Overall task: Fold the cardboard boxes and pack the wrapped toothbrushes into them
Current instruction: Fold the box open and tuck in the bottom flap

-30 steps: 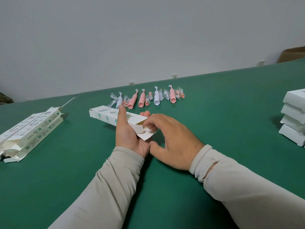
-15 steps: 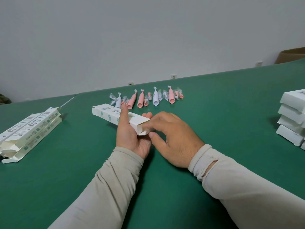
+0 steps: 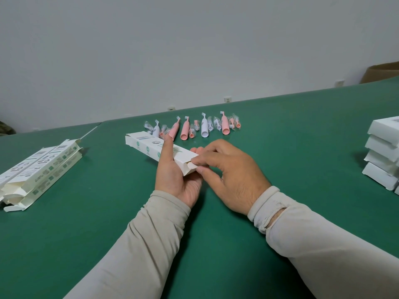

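The left hand (image 3: 172,175) grips the box (image 3: 159,151); the right hand (image 3: 228,169) pinches its near flap (image 3: 191,167), which may crease if pushed crooked.

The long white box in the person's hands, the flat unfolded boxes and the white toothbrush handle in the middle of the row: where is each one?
long white box (image 3: 149,147): head view, printed top face.
flat unfolded boxes (image 3: 41,167): head view, top carton.
white toothbrush handle (image 3: 204,129): head view, thick body.

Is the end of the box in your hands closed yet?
Almost shut. The box has its near end flap tucked nearly flush, with the right hand pinching it while the left hand holds the box.
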